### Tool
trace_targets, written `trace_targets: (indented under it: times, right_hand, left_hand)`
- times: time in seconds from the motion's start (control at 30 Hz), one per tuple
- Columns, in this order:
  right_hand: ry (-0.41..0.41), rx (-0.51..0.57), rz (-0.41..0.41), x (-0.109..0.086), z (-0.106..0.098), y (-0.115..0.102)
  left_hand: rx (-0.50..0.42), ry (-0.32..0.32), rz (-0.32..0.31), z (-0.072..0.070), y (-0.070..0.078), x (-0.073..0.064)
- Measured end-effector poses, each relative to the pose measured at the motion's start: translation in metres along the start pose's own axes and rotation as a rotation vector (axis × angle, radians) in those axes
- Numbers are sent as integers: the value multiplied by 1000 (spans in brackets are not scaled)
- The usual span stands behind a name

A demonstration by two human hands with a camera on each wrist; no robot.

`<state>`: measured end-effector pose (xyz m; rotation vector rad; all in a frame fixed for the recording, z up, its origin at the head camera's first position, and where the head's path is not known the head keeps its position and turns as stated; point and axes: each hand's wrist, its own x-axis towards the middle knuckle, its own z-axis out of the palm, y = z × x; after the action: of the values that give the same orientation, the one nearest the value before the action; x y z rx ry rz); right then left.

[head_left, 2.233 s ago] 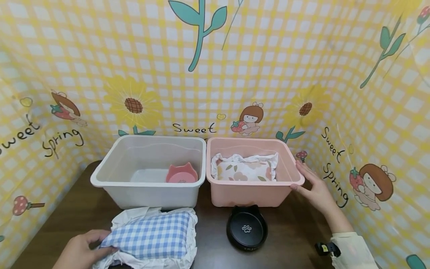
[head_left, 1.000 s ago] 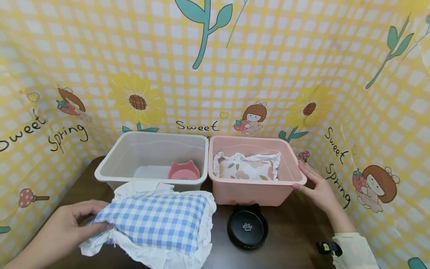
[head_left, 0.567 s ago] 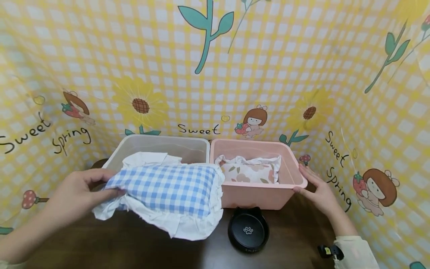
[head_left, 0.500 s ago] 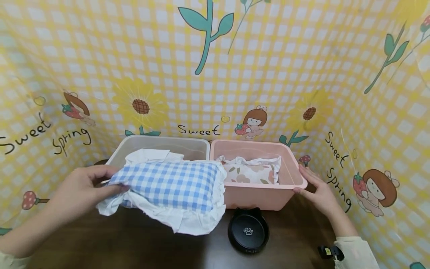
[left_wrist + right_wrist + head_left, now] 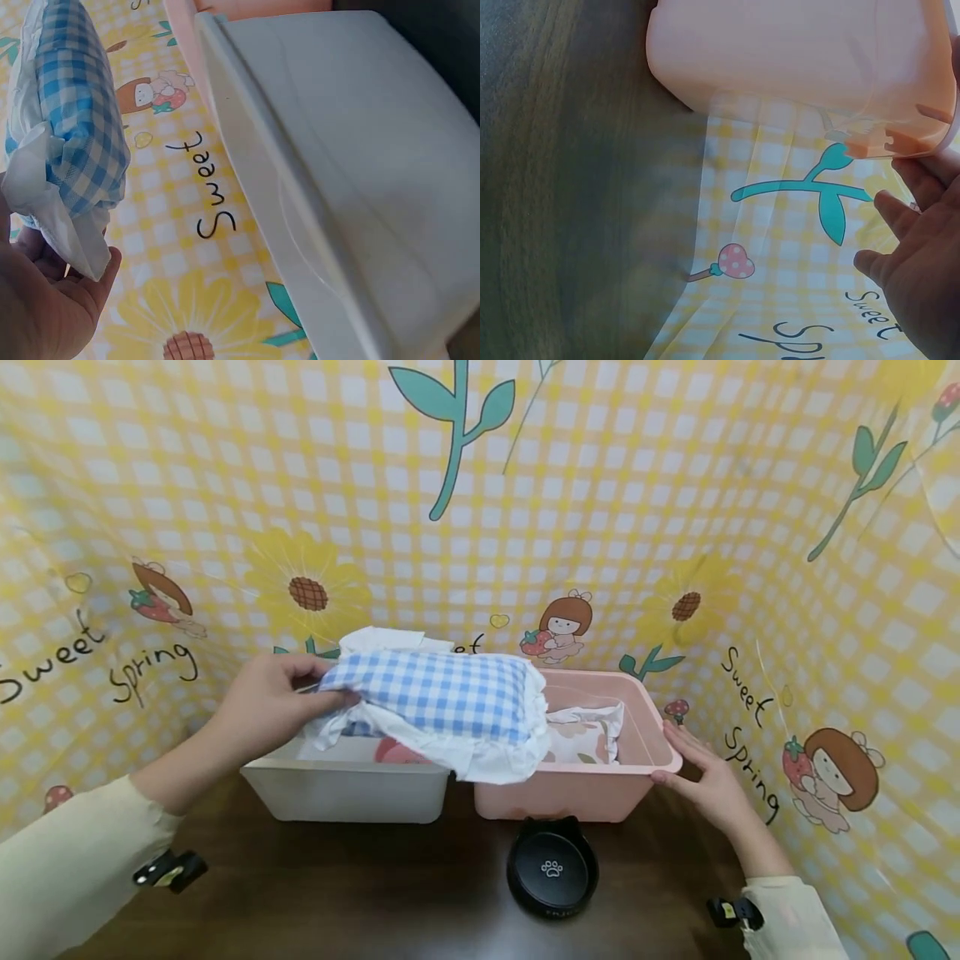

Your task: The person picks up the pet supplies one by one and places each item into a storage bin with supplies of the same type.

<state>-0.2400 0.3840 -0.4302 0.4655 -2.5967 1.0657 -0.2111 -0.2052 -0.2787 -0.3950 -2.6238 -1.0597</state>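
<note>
My left hand (image 5: 262,702) pinches the left end of a blue-and-white checked pillow (image 5: 442,693) with white ruffles. The pillow hangs above the light grey bin (image 5: 352,795) and reaches over the left part of the pink bin (image 5: 558,797). In the left wrist view, thumb and fingers grip the pillow's white ruffle (image 5: 79,229). My right hand (image 5: 708,781) holds the pink bin's right front corner, thumb at the front rim and fingers along the side. Under the checked pillow, a pink cat-eared bowl (image 5: 393,752) shows partly inside the grey bin. A floral pillow (image 5: 581,743) lies in the pink bin, partly hidden.
A black cat-eared bowl (image 5: 552,864) with a paw print stands on the dark wooden table (image 5: 360,893), in front of the pink bin. Yellow checked cloth (image 5: 637,485) hangs behind and along both sides. The two bins stand side by side.
My left hand has lifted the checked pillow off the table and carried it up, forward and to the right, over the bins. The right hand has stayed at the pink bin's corner.
</note>
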Motion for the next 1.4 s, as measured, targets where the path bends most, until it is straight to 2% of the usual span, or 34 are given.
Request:
trace_targets:
  times: [0.17,0.3,0.4,0.53,0.63,0.9,1.17,1.4]
  right_hand:
    - [0,-2,10,1,-3,-2]
    - [-16,-45,27,-1,-9,-3]
    - [-21,-78,32,-3,-13,-6]
    - [-30,-87,33,-3,-17,-9]
    - [-44,-91,34,-1,-17,-10]
    - [-57,-83,49,4,-13,-10]
    - [-55,-67,53,4,-12,-10]
    - [-57,-70,54,3,-9,-8]
  left_hand:
    - [-63,-26,-25,16,14,23]
    - [-105,-63,-55,32,24,39]
    - [-121,-68,-36,46,29,52]
    - [-119,-55,23,67,34,68]
    - [-113,-38,35,79,37,77]
    - [-145,-4,32,103,46,95]
    - [-233,-23,38,131,49,101]
    - [-204,-48,39,153,51,106]
